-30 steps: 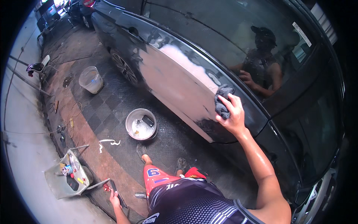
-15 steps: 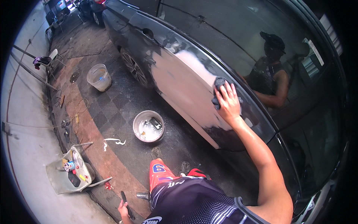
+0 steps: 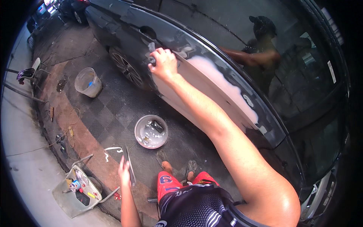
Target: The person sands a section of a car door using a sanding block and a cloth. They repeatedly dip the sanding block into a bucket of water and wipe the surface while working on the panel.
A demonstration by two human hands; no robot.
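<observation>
A dark car door [image 3: 280, 132] stands in front of me, with a wide dull pinkish-beige patch [image 3: 217, 81] over its middle. My right hand [image 3: 165, 63] is closed round a bunched dark grey cloth [image 3: 152, 60] at the far left end of that patch, below the door handle. Most of the cloth is hidden in the fist, and my forearm crosses over part of the panel. Low at the left, my left hand [image 3: 124, 172] grips a long, thin dark bar [image 3: 129, 166], possibly a sanding block, held away from the car.
A round basin [image 3: 137, 138] with cloudy liquid and a dark block stands on the floor mat before my feet. Farther off is a translucent bucket [image 3: 81, 85]. A chair [image 3: 70, 206] holding cans and small items stands by the wall at left; cords lie nearby.
My right hand has slid the cloth leftward along the panel from its right end, fingers now curled instead of spread. My left hand has risen with the dark bar. The view has shifted slightly.
</observation>
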